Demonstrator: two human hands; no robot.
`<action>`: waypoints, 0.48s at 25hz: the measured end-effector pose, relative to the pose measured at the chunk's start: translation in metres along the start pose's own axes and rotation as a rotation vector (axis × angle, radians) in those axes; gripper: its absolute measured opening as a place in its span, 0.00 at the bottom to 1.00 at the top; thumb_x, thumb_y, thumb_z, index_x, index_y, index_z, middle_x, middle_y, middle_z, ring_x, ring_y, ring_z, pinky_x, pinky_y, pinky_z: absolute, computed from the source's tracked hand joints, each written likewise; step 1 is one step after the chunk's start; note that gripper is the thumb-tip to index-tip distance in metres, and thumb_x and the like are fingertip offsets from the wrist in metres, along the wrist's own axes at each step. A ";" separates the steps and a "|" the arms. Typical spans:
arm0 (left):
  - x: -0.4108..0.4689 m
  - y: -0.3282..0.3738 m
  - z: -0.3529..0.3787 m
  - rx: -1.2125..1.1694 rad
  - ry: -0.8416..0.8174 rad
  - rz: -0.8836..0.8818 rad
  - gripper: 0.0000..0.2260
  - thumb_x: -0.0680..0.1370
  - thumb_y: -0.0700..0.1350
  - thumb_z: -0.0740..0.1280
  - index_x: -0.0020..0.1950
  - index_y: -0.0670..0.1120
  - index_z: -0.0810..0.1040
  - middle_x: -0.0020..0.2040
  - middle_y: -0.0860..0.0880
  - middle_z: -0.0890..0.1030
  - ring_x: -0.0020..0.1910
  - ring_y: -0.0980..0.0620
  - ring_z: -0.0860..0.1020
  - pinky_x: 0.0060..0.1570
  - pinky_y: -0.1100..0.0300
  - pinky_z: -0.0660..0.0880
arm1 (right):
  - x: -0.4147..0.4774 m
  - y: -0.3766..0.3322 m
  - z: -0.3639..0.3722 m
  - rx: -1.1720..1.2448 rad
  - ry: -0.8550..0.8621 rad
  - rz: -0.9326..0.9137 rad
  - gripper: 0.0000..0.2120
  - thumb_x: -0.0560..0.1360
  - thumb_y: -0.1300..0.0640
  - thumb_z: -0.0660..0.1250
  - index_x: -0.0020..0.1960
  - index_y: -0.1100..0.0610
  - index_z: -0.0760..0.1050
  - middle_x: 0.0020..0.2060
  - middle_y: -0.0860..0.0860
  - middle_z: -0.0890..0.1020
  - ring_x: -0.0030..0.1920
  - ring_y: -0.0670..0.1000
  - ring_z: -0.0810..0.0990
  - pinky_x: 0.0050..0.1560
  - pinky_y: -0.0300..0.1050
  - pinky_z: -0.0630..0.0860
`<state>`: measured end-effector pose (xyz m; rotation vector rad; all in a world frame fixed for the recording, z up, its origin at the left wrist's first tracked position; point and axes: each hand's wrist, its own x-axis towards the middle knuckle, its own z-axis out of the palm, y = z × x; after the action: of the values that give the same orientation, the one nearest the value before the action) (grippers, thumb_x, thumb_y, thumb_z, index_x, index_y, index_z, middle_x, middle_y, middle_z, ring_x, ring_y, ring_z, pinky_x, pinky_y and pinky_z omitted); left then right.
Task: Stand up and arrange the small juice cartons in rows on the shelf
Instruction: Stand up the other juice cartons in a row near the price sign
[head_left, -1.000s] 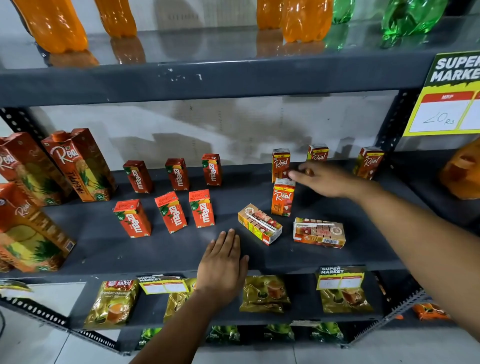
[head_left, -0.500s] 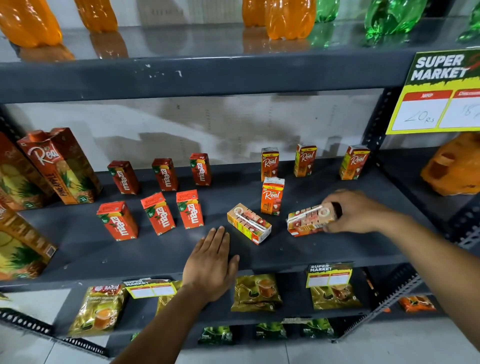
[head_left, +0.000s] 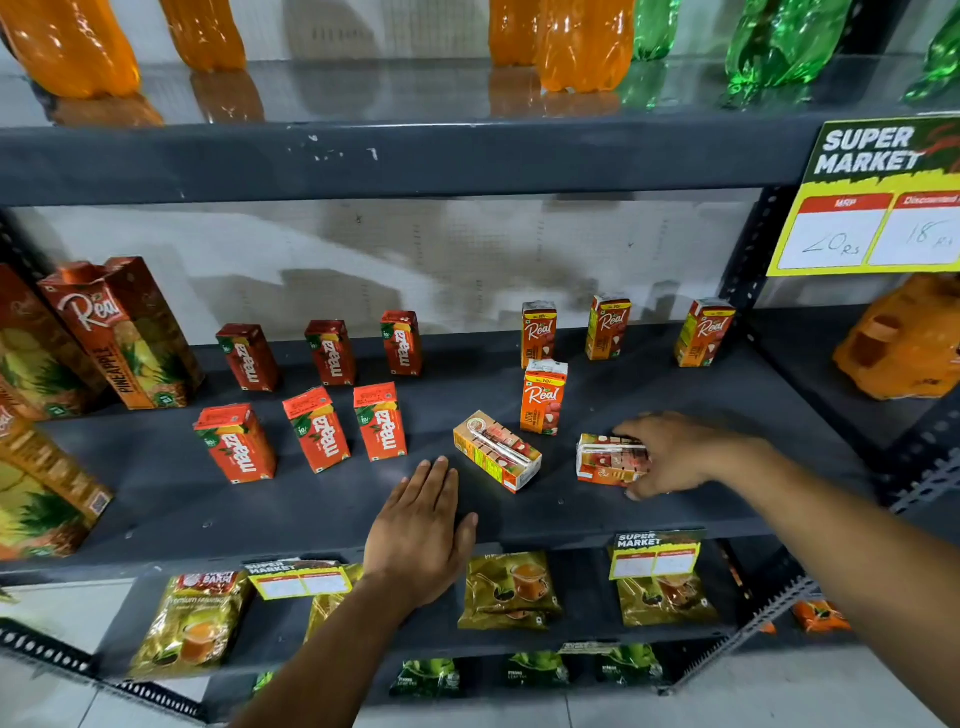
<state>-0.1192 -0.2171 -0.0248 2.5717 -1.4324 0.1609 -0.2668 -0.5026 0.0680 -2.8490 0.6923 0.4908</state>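
Observation:
On the dark grey shelf (head_left: 597, 514), several red Maaza cartons (head_left: 317, 428) stand in two rows at the left. Three small Real cartons (head_left: 607, 327) stand along the back right and one more (head_left: 543, 397) stands in front of them. Another Real carton (head_left: 496, 451) lies flat, straw side up. My right hand (head_left: 675, 454) grips a further Real carton (head_left: 605, 460) that is lifted and tilted on its side. My left hand (head_left: 421, 525) rests flat, palm down, on the shelf's front edge, holding nothing.
Tall Real pineapple cartons (head_left: 124, 332) stand at the far left. Orange and green bottles (head_left: 582, 41) fill the shelf above. A price sign (head_left: 878, 197) hangs at the upper right. Tea packets (head_left: 511, 590) lie on the shelf below. An orange pack (head_left: 904, 338) sits at the far right.
My right hand came down from the back row, took hold of the lying Real carton at the right and has lifted and turned it. My left hand stayed put.

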 end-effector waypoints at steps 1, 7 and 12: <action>0.000 0.000 0.000 0.007 -0.001 0.000 0.29 0.81 0.58 0.50 0.75 0.42 0.57 0.77 0.43 0.57 0.76 0.46 0.53 0.72 0.53 0.47 | 0.001 -0.003 0.003 0.050 0.013 -0.021 0.24 0.60 0.43 0.75 0.53 0.46 0.74 0.48 0.47 0.77 0.47 0.49 0.76 0.47 0.48 0.77; 0.000 0.000 0.000 0.003 0.002 -0.002 0.29 0.80 0.59 0.48 0.75 0.42 0.57 0.77 0.43 0.58 0.76 0.46 0.53 0.72 0.54 0.47 | 0.010 0.002 0.031 0.546 0.610 0.184 0.20 0.61 0.44 0.77 0.47 0.50 0.73 0.40 0.46 0.80 0.40 0.48 0.77 0.37 0.43 0.71; 0.002 -0.001 0.003 0.015 -0.015 -0.013 0.31 0.78 0.60 0.44 0.76 0.43 0.57 0.78 0.44 0.57 0.76 0.47 0.52 0.72 0.55 0.46 | 0.027 -0.010 0.053 0.857 0.909 0.413 0.30 0.58 0.47 0.80 0.51 0.57 0.69 0.48 0.57 0.79 0.47 0.55 0.78 0.41 0.45 0.72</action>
<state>-0.1169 -0.2188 -0.0272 2.5987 -1.4246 0.1510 -0.2539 -0.4923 0.0094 -1.9656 1.2323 -0.9202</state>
